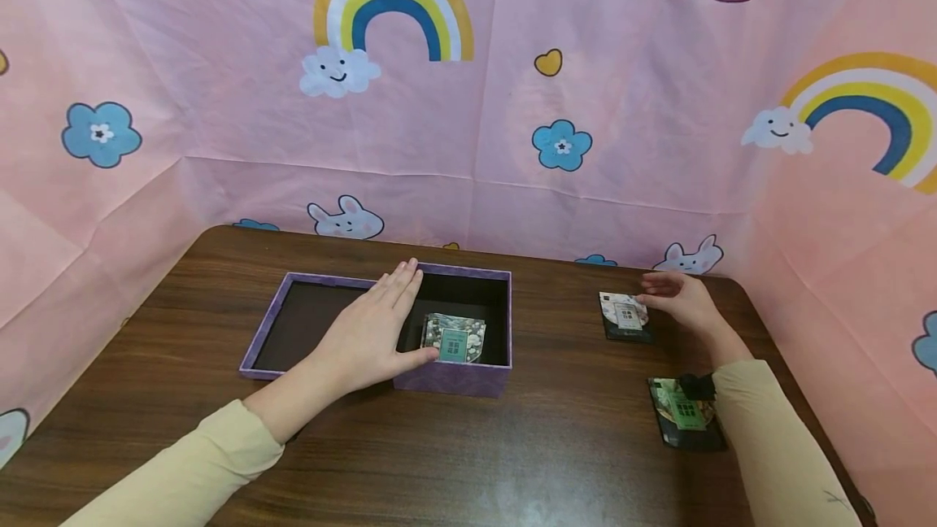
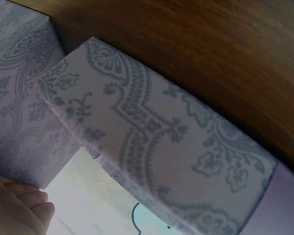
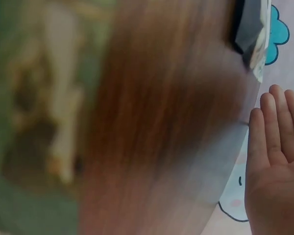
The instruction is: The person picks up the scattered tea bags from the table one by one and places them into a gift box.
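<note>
Pink cloth point(image 1: 644, 88) backs the worktop point(image 1: 571, 446); left hand point(image 1: 366, 336), fingers straight, lies along the purple box point(image 1: 454, 381); right hand point(image 1: 685, 301), fingers loose, hovers beside a white-topped packet point(image 1: 624, 319)

In the head view, the left arm in a pale beige long sleeve point(image 1: 176, 462) slants in from the lower left to the centre, its bare wrist leading to the left hand point(image 1: 369, 332), back upward, four straight fingers lying together toward the top and the thumb point(image 1: 416, 359) spread to the right. The right arm in a matching beige sleeve point(image 1: 776, 446) rises from the lower right to the right hand point(image 1: 686, 301), fingers pointing left; the right wrist view shows its palm at the right edge, fingers extended upward.
</note>
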Action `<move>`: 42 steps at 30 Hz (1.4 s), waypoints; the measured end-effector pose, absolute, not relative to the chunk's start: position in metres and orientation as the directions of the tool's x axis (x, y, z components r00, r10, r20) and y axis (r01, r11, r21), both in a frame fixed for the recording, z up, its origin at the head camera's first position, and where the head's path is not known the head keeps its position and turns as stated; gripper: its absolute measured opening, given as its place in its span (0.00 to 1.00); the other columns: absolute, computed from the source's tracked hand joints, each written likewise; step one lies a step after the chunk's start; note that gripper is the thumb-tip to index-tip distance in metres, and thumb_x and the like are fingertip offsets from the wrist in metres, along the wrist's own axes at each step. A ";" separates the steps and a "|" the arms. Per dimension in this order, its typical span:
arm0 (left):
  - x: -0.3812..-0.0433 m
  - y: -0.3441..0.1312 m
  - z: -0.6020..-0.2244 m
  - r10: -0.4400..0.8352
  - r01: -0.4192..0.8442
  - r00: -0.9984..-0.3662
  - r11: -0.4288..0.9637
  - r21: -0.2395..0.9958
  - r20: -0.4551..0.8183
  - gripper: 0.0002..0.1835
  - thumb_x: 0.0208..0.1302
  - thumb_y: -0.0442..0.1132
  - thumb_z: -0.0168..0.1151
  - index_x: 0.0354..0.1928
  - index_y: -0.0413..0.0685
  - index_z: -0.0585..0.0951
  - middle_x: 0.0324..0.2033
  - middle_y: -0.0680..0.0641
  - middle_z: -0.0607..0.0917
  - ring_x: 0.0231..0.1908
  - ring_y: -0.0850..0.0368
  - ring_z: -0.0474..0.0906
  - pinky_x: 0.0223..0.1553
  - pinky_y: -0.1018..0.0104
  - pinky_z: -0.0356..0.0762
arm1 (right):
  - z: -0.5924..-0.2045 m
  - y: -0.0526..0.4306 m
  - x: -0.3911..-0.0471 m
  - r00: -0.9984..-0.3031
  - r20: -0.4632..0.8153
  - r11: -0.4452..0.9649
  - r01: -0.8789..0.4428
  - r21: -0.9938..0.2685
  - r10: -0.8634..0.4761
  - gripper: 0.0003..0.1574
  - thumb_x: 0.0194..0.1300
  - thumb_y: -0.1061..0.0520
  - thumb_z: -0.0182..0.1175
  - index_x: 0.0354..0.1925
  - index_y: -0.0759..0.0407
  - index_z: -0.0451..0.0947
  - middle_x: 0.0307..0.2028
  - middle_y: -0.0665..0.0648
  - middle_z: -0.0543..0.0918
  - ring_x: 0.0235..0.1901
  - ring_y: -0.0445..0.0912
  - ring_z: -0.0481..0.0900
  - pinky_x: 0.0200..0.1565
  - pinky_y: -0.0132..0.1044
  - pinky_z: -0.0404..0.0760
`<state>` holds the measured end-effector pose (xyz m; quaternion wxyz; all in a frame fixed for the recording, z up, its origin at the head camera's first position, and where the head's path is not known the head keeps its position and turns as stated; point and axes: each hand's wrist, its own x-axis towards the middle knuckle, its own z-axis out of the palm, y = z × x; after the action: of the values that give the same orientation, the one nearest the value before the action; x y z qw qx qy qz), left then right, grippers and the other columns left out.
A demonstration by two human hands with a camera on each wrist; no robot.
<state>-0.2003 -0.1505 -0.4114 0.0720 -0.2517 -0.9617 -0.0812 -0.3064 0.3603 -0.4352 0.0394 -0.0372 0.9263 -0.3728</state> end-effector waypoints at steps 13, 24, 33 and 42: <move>-0.201 -0.151 -0.413 0.475 0.499 -0.861 0.858 0.122 0.179 0.62 0.67 0.76 0.59 0.84 0.34 0.53 0.85 0.37 0.51 0.85 0.42 0.48 0.84 0.47 0.54 | -0.443 0.363 -0.307 -0.974 -0.097 0.717 -0.084 -0.692 -0.207 0.42 0.72 0.57 0.70 0.74 0.76 0.66 0.69 0.79 0.75 0.68 0.71 0.75 0.66 0.51 0.82; -0.202 -0.152 -0.413 0.475 0.499 -0.861 0.858 0.123 0.184 0.62 0.66 0.76 0.59 0.84 0.34 0.53 0.85 0.36 0.51 0.85 0.41 0.49 0.84 0.47 0.56 | -0.448 0.357 -0.309 -0.953 -0.087 0.745 -0.168 -0.646 -0.290 0.51 0.64 0.56 0.77 0.75 0.74 0.65 0.69 0.79 0.73 0.69 0.72 0.70 0.72 0.69 0.69; -0.201 -0.152 -0.413 0.475 0.500 -0.861 0.856 0.129 0.185 0.62 0.67 0.75 0.59 0.83 0.33 0.54 0.85 0.35 0.52 0.85 0.41 0.49 0.84 0.47 0.55 | -0.447 0.349 -0.313 -0.957 -0.076 0.787 -0.185 -0.589 -0.282 0.44 0.63 0.54 0.78 0.69 0.73 0.73 0.67 0.77 0.76 0.65 0.72 0.73 0.69 0.69 0.71; -0.201 -0.151 -0.412 0.475 0.502 -0.860 0.854 0.140 0.187 0.61 0.67 0.74 0.60 0.83 0.34 0.54 0.85 0.36 0.51 0.85 0.41 0.49 0.84 0.46 0.55 | -0.440 0.340 -0.312 -0.969 -0.096 0.832 -0.143 -0.536 -0.228 0.37 0.63 0.50 0.78 0.62 0.71 0.80 0.55 0.71 0.81 0.48 0.59 0.77 0.50 0.48 0.77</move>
<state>-0.2010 -0.1513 -0.4123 0.0732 -0.2544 -0.9599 -0.0921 -0.3124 0.3401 -0.4397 0.0780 -0.0971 0.9540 -0.2729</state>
